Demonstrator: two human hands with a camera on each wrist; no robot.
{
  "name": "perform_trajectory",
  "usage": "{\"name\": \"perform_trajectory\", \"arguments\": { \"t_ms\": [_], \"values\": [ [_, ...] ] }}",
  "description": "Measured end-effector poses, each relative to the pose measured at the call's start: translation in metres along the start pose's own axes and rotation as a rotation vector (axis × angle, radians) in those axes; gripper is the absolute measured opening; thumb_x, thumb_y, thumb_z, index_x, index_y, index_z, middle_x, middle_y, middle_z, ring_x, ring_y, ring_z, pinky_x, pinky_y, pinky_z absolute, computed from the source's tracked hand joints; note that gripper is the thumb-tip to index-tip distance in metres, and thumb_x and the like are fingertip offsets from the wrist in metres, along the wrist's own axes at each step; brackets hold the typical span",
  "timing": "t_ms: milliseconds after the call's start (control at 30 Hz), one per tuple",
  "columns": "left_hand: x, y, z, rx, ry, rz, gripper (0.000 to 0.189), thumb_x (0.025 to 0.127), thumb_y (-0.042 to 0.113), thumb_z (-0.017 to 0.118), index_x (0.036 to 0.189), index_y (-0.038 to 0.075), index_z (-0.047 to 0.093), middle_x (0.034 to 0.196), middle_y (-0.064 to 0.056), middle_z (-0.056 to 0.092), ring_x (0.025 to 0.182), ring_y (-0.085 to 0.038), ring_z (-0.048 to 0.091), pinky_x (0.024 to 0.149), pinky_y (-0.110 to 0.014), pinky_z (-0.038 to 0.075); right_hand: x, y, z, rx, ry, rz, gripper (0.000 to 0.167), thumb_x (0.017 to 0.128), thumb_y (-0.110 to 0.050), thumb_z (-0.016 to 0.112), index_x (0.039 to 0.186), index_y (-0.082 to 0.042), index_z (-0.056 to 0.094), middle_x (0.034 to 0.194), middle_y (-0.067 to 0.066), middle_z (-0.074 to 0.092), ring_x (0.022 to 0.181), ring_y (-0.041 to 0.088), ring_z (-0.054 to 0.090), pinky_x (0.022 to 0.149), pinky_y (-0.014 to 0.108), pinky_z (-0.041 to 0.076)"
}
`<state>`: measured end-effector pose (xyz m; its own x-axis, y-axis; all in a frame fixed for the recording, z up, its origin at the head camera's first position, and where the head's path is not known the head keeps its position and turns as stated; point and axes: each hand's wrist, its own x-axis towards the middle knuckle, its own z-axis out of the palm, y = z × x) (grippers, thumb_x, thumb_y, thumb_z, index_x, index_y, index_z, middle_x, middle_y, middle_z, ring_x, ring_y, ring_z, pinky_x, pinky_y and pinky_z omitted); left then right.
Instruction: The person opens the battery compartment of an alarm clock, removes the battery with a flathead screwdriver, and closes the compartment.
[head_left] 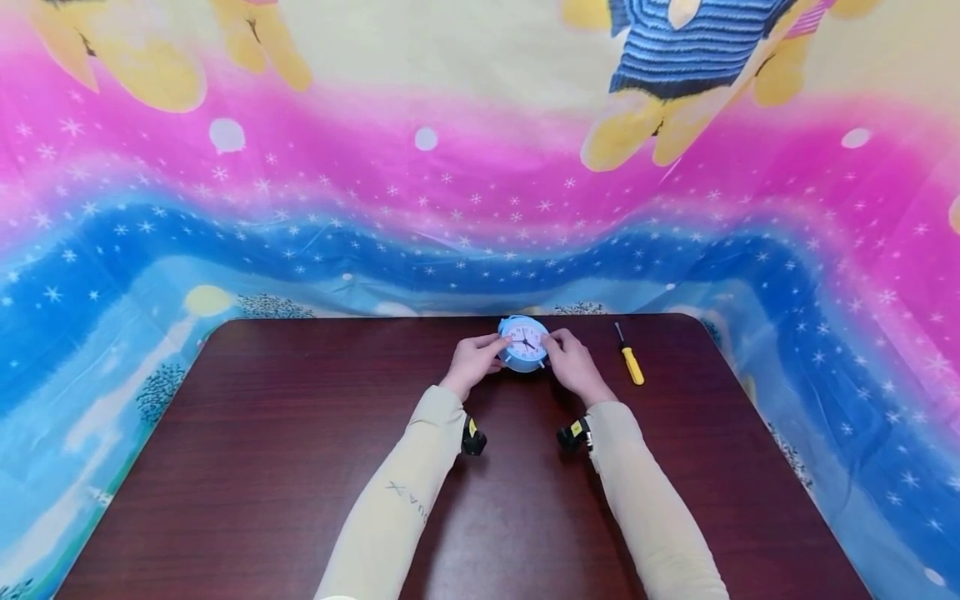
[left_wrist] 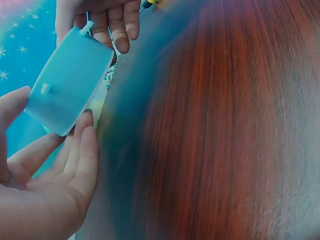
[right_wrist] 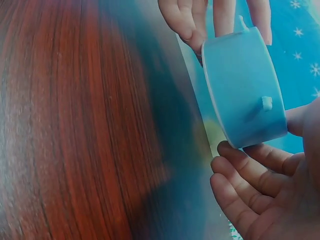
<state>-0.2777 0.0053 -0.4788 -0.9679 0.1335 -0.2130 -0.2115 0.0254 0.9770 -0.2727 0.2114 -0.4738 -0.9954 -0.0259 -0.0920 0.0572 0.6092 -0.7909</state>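
Observation:
A round light-blue alarm clock (head_left: 523,353) is held between both hands near the table's far edge, its white face with dark hands turned up toward the head camera. My left hand (head_left: 471,364) grips its left side, thumb on the front rim and fingers behind. On the opposite side my right hand (head_left: 573,367) holds it the same way. Both wrist views show the blue casing (left_wrist: 72,75) from below, with two small feet sticking out. Fingertips (right_wrist: 235,155) of the right hand reach round to the clock's back, which is mostly hidden.
A yellow-handled screwdriver (head_left: 632,365) lies on the dark wooden table (head_left: 300,467), right of the clock. Behind the table's far edge hangs a colourful printed cloth (head_left: 360,200), which also runs along both sides. Black wrist cameras (head_left: 472,437) sit at the cuffs.

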Motion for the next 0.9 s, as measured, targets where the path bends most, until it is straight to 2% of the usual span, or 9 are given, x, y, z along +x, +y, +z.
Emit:
{"name": "perform_trajectory", "arguments": {
  "t_ms": [200,333,533,767,900],
  "values": [
    [0.000,0.001,-0.011,0.013,-0.025,0.019,0.056,0.097,0.032,0.072,0.144,0.006,0.058,0.117,-0.012,0.071,0.089,-0.023,0.072,0.085,-0.035,0.058,0.000,-0.004,0.004,0.010,-0.002,-0.028,0.051,0.109,-0.043,0.040,0.137,-0.002,0.052,0.118,0.019,0.061,0.103,0.031,0.060,0.091,0.046,0.047],
    [-0.001,0.003,-0.017,0.008,-0.040,0.021,0.057,0.097,0.032,0.072,0.145,0.005,0.058,0.118,-0.013,0.070,0.088,-0.026,0.073,0.083,-0.036,0.059,-0.001,-0.008,0.007,0.020,-0.012,-0.026,0.050,0.109,-0.042,0.041,0.139,-0.002,0.052,0.121,0.018,0.061,0.105,0.031,0.060,0.093,0.047,0.047],
    [-0.005,0.003,-0.027,0.048,-0.056,0.031,0.058,0.098,0.033,0.071,0.146,0.004,0.055,0.118,-0.014,0.071,0.089,-0.031,0.074,0.080,-0.036,0.060,-0.003,-0.013,0.011,0.039,-0.040,-0.015,0.052,0.109,-0.041,0.043,0.143,-0.003,0.051,0.125,0.018,0.061,0.108,0.031,0.060,0.096,0.047,0.047],
    [-0.007,0.003,-0.035,0.020,-0.072,0.040,0.058,0.099,0.027,0.069,0.148,0.001,0.052,0.121,-0.018,0.070,0.088,-0.028,0.074,0.086,-0.043,0.058,-0.002,-0.019,0.014,0.041,-0.047,-0.042,0.050,0.109,-0.037,0.044,0.145,-0.003,0.052,0.130,0.017,0.060,0.111,0.034,0.061,0.096,0.048,0.048],
    [-0.007,0.003,-0.039,0.013,-0.079,0.030,0.058,0.100,0.027,0.068,0.149,0.000,0.049,0.124,-0.021,0.067,0.095,-0.034,0.072,0.088,-0.043,0.057,-0.002,-0.022,0.015,0.034,-0.057,-0.054,0.050,0.110,-0.036,0.044,0.146,-0.003,0.051,0.131,0.017,0.060,0.111,0.033,0.062,0.097,0.048,0.048]
  ]
}}
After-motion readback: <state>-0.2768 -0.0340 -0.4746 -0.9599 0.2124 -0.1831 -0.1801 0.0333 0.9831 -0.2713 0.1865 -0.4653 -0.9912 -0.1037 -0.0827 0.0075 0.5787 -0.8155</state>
